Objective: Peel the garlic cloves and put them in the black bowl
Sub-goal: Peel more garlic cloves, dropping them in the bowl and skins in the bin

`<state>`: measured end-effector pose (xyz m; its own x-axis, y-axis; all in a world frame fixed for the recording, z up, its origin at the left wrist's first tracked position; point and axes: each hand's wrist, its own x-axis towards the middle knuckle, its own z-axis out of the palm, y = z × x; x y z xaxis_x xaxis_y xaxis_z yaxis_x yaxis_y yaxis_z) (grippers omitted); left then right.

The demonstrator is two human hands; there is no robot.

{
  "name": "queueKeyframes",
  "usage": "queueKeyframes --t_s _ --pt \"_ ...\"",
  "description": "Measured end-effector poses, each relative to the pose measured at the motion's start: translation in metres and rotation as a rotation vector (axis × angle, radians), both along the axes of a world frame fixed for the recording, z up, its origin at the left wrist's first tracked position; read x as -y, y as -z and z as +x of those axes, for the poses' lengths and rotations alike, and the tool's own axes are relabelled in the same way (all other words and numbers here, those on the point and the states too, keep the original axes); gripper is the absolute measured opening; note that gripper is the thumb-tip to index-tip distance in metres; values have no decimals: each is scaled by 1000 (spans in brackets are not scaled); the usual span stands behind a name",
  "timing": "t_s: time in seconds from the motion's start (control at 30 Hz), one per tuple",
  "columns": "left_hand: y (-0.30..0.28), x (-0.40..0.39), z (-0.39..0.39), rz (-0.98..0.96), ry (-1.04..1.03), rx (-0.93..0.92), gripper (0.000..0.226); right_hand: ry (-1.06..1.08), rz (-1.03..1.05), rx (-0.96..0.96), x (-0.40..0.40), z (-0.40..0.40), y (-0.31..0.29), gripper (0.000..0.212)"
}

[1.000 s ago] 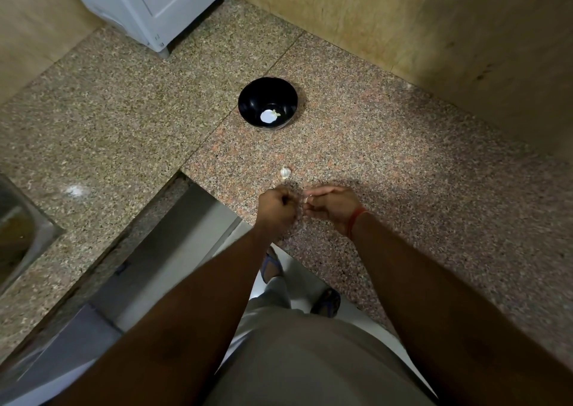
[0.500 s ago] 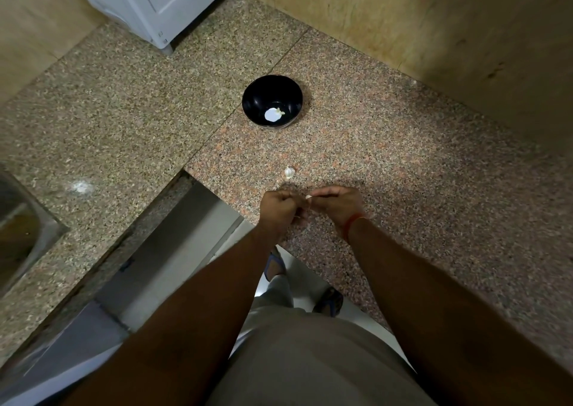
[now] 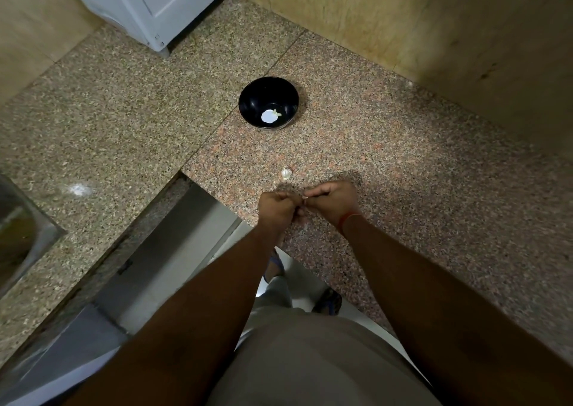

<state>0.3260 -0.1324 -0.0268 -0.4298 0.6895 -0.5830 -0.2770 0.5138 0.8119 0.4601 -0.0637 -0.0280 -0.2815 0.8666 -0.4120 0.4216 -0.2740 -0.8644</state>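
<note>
Papery-white clove [image 3: 304,201], barely visible, pinched between our left hand [image 3: 279,207] and right hand [image 3: 335,201] above the granite surface [image 3: 403,170]: we should peel gently, then reach to the black bowl [image 3: 268,103] beyond.
</note>
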Motion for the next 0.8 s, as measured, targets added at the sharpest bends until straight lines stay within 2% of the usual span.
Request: queueKeyframes --t_s 0.2,0.37,0.47,0.67,0.8 --pt "-5 1 -2 31 0 67 23 25 -57 -64 2 4 -2 15" --pt "-7 -2 -5 -3 -2 117 13 27 -84 -96 3 4 -4 18" --pt "-9 -1 -7 -1 15 111 13 -1 -86 -93 2 6 -5 18" --pt "-6 -3 -9 -6 3 79 28 -46 -88 -114 -2 6 -10 19" --pt "-4 -4 -10 -3 59 55 22 -49 -135 -130 -6 5 -9 21"
